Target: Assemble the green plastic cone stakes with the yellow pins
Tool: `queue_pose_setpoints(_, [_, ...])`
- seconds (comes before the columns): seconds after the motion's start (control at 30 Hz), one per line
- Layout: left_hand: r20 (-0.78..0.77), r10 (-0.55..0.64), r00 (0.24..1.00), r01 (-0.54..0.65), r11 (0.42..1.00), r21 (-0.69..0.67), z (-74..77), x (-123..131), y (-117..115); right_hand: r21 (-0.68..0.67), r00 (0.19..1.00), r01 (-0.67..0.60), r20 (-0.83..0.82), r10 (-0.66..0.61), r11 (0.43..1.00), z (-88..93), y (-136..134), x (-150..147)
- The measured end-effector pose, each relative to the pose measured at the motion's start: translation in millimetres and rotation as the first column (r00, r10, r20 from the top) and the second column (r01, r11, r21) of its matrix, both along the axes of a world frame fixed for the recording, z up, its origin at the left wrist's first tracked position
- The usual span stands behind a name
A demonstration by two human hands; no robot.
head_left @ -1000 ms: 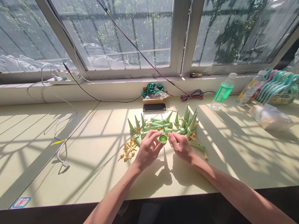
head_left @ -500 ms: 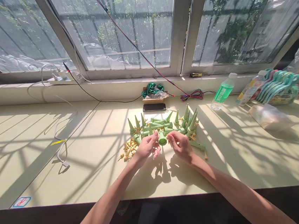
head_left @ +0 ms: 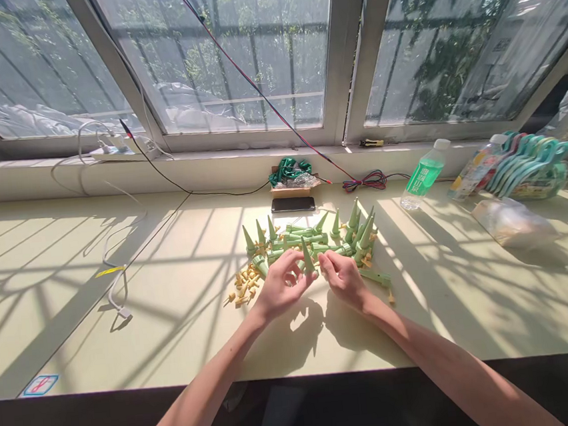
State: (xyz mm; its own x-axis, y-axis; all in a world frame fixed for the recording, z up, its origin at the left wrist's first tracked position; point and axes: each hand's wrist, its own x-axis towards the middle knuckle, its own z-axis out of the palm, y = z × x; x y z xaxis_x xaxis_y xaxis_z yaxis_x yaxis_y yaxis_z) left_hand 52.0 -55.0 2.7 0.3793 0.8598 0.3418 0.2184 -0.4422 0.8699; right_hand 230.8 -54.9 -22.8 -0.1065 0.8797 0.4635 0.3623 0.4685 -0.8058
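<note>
My left hand (head_left: 287, 284) grips a green plastic cone (head_left: 307, 256) between thumb and fingers, its point upward, raised over the table. Close on its right is my right hand (head_left: 341, 276), fingers pinched together; whatever sits in the pinch is hidden. Behind both hands lies a heap of green cones and tubes (head_left: 299, 240), some upright and some on their sides. Small yellow pegs (head_left: 245, 284) are piled left of my left hand. To the right of my right hand, a green tube (head_left: 376, 276) lies near a single yellow peg (head_left: 391, 295).
A black phone (head_left: 293, 204) lies behind the heap, before a small box of green material (head_left: 291, 172). Rightward stand a green-labelled bottle (head_left: 424, 176), a clear plastic package (head_left: 513, 223) and pastel hangers (head_left: 530, 162). A white cable (head_left: 123, 312) trails on the left.
The green cone in my left hand has turned from wide end toward me to point upward. My left hand has rolled over slightly; my right hand stays nearly in place.
</note>
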Motion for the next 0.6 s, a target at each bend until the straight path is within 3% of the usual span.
queue_pose_setpoints(0.17, [-0.123, 0.084, 0.989, -0.043, 0.95, 0.31, -2.7, 1.0, -0.8, -0.03, 0.999, -0.014, -0.029, 0.013, 0.999, -1.3, 0.9, 0.1])
queue_pose_setpoints(0.27, [-0.126, 0.125, 0.984, -0.077, 0.939, 0.335, -3.0, 1.6, -0.5, -0.023, 0.999, -0.015, -0.052, 0.013, 1.0, -0.9, 0.7, 0.1])
queue_pose_setpoints(0.37, [-0.074, 0.127, 0.989, -0.107, 0.969, 0.223, -1.8, 1.9, -0.6, -0.016, 0.998, 0.02, -0.061, -0.021, 1.0, 0.5, 0.1, 0.6])
queue_pose_setpoints(0.47, [0.03, 0.143, 0.989, -0.144, 0.989, 0.028, -0.9, 2.5, 0.5, -0.006, 0.996, 0.063, -0.061, -0.064, 0.998, 2.6, -0.6, 1.9])
queue_pose_setpoints(0.6, [0.156, 0.044, 0.987, 0.002, 0.959, -0.285, -1.7, 2.9, 4.4, 0.034, 0.994, 0.105, -0.006, -0.105, 0.994, 4.6, -0.9, 2.9])
